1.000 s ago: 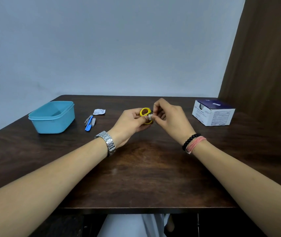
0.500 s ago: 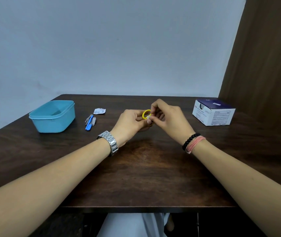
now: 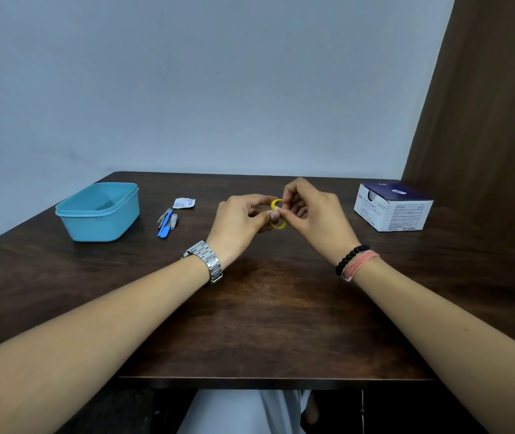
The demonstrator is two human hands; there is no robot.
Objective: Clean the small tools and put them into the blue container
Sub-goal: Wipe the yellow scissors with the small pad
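Note:
Over the middle of the table my left hand [image 3: 243,219] holds small scissors with yellow loop handles [image 3: 276,203]; the blades are hidden behind my fingers. My right hand [image 3: 315,211] pinches a small white wipe [image 3: 278,208] against the handles. The blue container [image 3: 98,211] stands open at the left. Between it and my hands lie a blue-handled tool [image 3: 165,227], a small nail clipper [image 3: 173,220] and a grey metal tool [image 3: 163,215], close together.
A torn white sachet [image 3: 184,202] lies behind the small tools. A white and dark blue cardboard box [image 3: 392,209] stands at the right, near a brown panel [image 3: 484,120]. The dark wooden table [image 3: 265,308] ends just in front of my forearms.
My hands have turned the scissors while the right hand's wipe rubs the yellow handles; both loops show again. Everything else on the table has stayed put.

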